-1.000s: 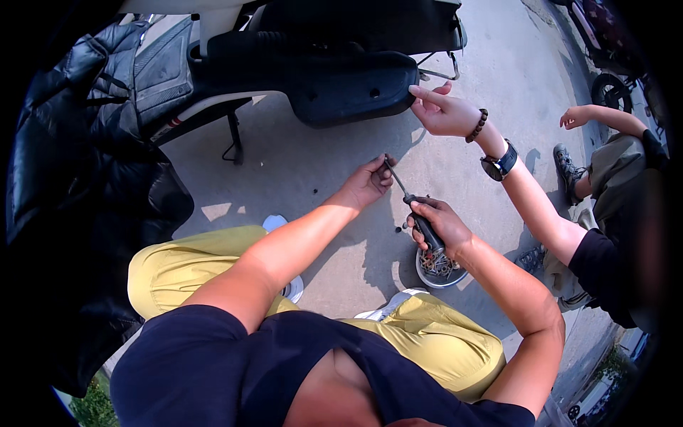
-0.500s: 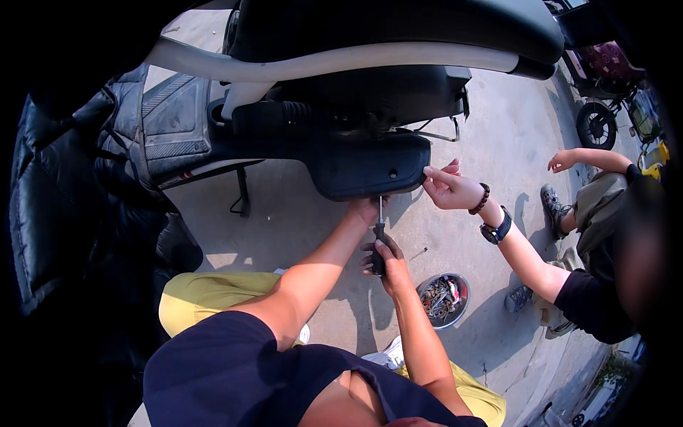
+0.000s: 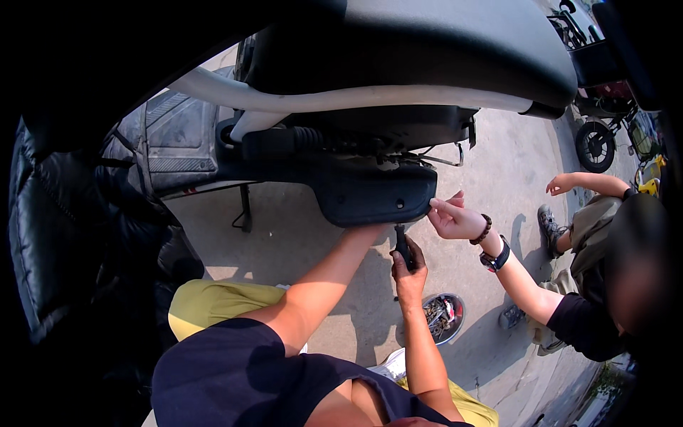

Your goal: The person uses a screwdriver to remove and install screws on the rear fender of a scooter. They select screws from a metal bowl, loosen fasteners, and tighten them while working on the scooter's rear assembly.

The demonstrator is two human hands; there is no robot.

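The dark-handled screwdriver point(image 3: 402, 242) is in my right hand point(image 3: 410, 270), its fingers closed around the grip. It points up at the lower edge of the black plastic cover point(image 3: 366, 196) on the scooter's side, and its shaft is hidden there. My left forearm point(image 3: 334, 267) reaches under that cover, which hides the fingers of my left hand. From the right, another person's hand point(image 3: 455, 217), with a beaded bracelet and a watch, touches the cover's right end. Two screw holes show on the cover's face.
Above the cover are the scooter's seat point(image 3: 455, 57) and white rail point(image 3: 341, 98). A round bowl point(image 3: 461, 313) of loose screws and metal parts stands on the concrete beside my right forearm. Another person crouches at right, and a parked two-wheeler's wheel point(image 3: 595, 147) is behind.
My right hand has moved nearer the cover with the screwdriver, whose metal shaft showed before and is now out of sight. The scooter sits lower in view.
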